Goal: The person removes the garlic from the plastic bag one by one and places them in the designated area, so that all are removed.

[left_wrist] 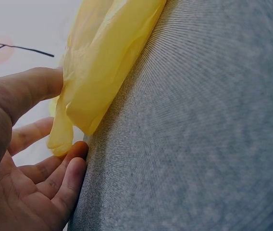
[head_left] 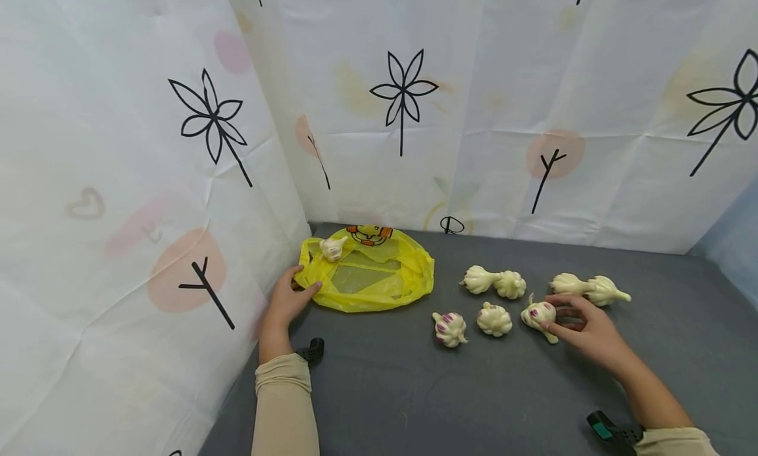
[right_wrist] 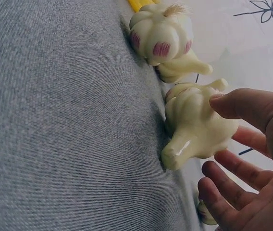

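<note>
At the left, my left hand [head_left: 288, 300] rests at the near-left corner of a yellow plastic bag [head_left: 414, 286]. In the left wrist view its thumb touches the bag's side, and the other fingers lie loosely behind and below the corner. A white garlic bulb [head_left: 331, 249] is on the bag's left rim. On the right, my right hand [head_left: 586, 328] surrounds garlic with purple streaks [head_left: 535, 314], thumb on one side and fingers loosely spread on the other. Two stems show there; I cannot tell whether it is one bulb or two. In the right wrist view it sits on the cloth.
Two garlic bulbs, one purple-streaked [head_left: 450, 329] and one pale [head_left: 494, 319], lie left of my right hand. Behind them is a touching pair [head_left: 510, 284]; another pair [head_left: 603, 290] lies beyond that hand. White printed sheets [head_left: 474, 179] rise behind the grey cloth [head_left: 426, 390].
</note>
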`<action>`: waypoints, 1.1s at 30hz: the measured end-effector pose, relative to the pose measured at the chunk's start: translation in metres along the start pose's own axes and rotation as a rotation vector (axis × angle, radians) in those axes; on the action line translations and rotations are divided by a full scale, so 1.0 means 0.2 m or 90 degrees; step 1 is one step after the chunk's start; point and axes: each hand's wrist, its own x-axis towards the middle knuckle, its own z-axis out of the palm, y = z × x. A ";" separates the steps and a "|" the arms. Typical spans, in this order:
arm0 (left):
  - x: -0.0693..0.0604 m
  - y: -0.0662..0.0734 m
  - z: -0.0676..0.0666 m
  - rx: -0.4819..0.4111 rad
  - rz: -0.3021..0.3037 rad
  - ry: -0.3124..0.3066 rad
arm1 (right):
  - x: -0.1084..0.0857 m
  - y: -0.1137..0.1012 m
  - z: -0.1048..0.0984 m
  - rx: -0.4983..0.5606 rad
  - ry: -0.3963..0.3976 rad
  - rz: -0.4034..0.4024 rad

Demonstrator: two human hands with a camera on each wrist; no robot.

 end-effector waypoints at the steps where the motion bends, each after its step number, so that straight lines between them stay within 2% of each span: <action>1: 0.00 0.00 0.00 0.002 0.001 -0.001 | 0.00 0.00 0.00 -0.001 -0.001 0.000; 12: 0.00 -0.02 0.00 -0.004 -0.009 -0.001 | 0.08 -0.08 -0.04 -0.043 -0.031 -0.020; 19: 0.00 -0.03 0.01 -0.007 -0.004 0.000 | 0.18 -0.19 -0.03 -0.041 -0.041 -0.048; 27: 0.00 -0.02 0.00 -0.006 -0.003 -0.007 | 0.35 -0.38 0.03 -0.015 -0.046 -0.112; 33: 0.00 0.00 0.00 -0.013 0.000 -0.006 | 0.52 -0.52 0.09 0.051 -0.079 -0.135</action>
